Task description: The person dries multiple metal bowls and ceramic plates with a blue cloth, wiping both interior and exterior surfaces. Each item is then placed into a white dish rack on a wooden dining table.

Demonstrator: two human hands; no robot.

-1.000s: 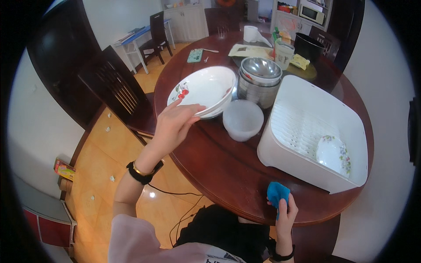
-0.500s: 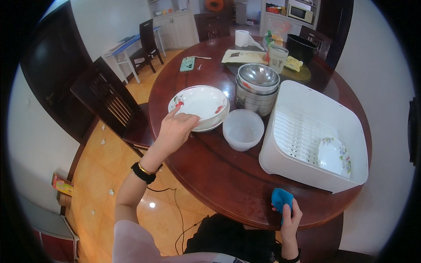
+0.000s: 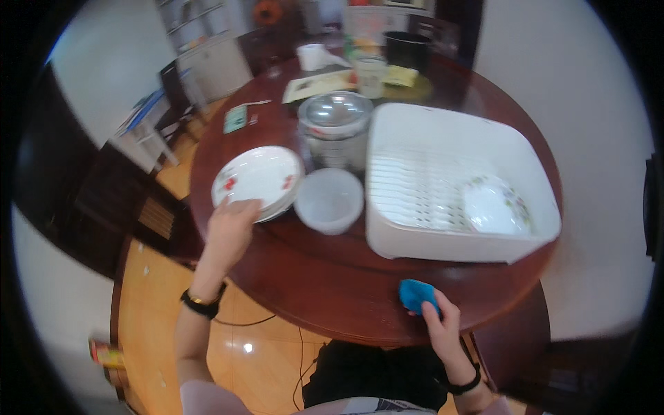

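My left hand [image 3: 228, 232] grips the near rim of a white plate with red flower print [image 3: 257, 178], the top one of a small stack on the round dark wooden table [image 3: 325, 290]. My right hand [image 3: 443, 328] rests on the table's near edge and holds a blue sponge [image 3: 417, 294]. A translucent plastic bowl [image 3: 329, 200] stands just right of the plates. A white dish rack [image 3: 449, 235] lies to the right, with one floral plate [image 3: 494, 206] inside it.
Stacked steel bowls [image 3: 337, 128] stand behind the plastic bowl. A glass jar [image 3: 371, 75], papers, a tissue roll [image 3: 315, 55] and a black pot [image 3: 408, 48] sit at the table's far side. A dark wooden chair [image 3: 131, 207] stands left on the orange floor.
The view has shifted so the table sits lower and closer. My left hand has lowered the tilted plate flat onto the stack. My right hand still holds the sponge at the table's edge.
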